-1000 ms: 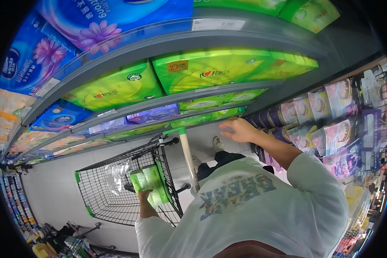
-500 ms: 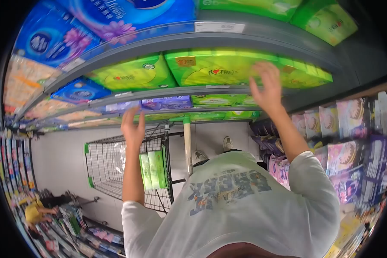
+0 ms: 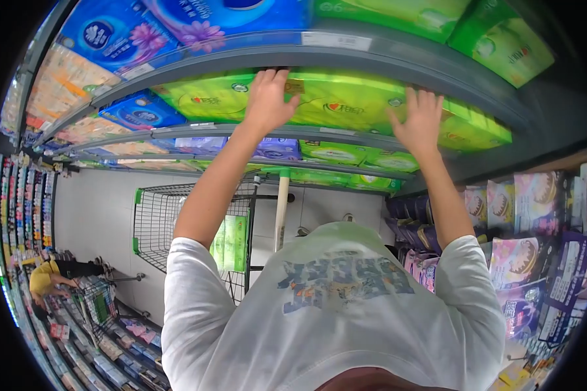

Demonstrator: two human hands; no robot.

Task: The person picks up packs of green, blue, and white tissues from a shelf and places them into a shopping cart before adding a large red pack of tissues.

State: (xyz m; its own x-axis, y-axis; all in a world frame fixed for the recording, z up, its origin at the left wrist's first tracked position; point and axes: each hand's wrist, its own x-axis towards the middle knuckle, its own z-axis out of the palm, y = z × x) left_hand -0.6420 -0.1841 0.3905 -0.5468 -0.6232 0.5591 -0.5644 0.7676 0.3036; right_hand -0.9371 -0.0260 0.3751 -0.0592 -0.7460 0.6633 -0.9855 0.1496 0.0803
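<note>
One long green pack (image 3: 352, 111) spans the upper centre of the frame, its long axis running across, dipping rightward. The person's left hand (image 3: 267, 104) lies near its left end; the right hand (image 3: 422, 124) lies farther right along it. Both appear to touch it, fingers extended, neither closed. Shelf edges border it closely above (image 3: 372, 64) and below (image 3: 372, 139); room opens toward the shirt (image 3: 346, 326).

Supermarket aisle, price-tagged shelves (image 3: 336, 40), shopping cart (image 3: 195, 225)
</note>
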